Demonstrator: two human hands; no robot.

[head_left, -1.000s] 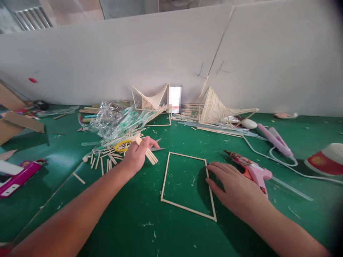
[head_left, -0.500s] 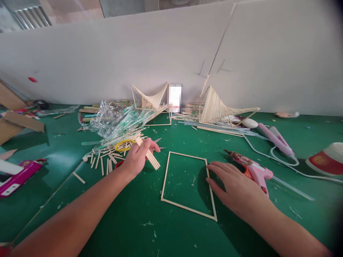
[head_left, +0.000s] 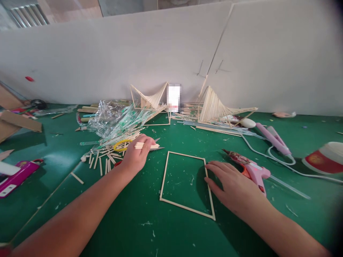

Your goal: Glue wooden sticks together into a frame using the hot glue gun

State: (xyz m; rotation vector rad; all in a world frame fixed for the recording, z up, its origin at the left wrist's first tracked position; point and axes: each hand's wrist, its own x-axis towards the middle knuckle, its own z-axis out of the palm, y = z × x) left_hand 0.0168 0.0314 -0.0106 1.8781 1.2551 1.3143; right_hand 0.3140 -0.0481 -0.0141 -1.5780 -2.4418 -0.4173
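The frame [head_left: 187,208] lies flat on the table [head_left: 120,225]; the right hand [head_left: 227,180], fingers loosely spread and grasping nothing, is at its right bar, where a light press would steady it without skewing corners. The left hand [head_left: 136,155] wraps round short sticks [head_left: 144,146], best evened at their ends. The cup's [head_left: 326,159] emblem looks too blurred to read.

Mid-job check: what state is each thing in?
Left hand: closed around sticks
Frame: flat on the table
Right hand: open, at frame's right side
Scissors: blades apart, partly hidden
Glue gun: on its side, glue stick protruding
Loose sticks: scattered
Wrap: crumpled
Left model: standing
Right model: standing
Cup: contents hidden
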